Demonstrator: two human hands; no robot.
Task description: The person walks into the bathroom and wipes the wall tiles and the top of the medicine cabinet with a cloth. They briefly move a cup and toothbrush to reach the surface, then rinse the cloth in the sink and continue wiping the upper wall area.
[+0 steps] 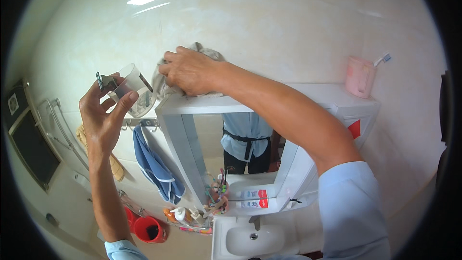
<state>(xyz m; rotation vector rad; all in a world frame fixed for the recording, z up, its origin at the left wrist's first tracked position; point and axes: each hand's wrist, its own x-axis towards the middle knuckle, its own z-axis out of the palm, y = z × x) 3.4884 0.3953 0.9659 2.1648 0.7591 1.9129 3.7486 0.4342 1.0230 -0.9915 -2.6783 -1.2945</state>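
My left hand (108,108) holds up a clear plastic cup (140,103), tilted, left of a white mirror cabinet (306,92). A small dark metallic item (104,81), which I cannot identify, stands out at the cup's rim by my fingers. My right hand (191,70) presses a crumpled grey cloth (158,79) on the left end of the cabinet's top, against the tiled wall. Part of the cloth is hidden under the hand. At the right end of the cabinet's top stands a pink plastic cup (359,77) with a toothbrush (382,59) leaning out.
A blue towel (155,168) hangs from hooks left of the cabinet. On the lower shelf are toothbrushes in a cup (218,204) and a toothpaste tube (252,204). Below are a white sink (252,242), pump bottles (182,215) and a red bucket (160,236).
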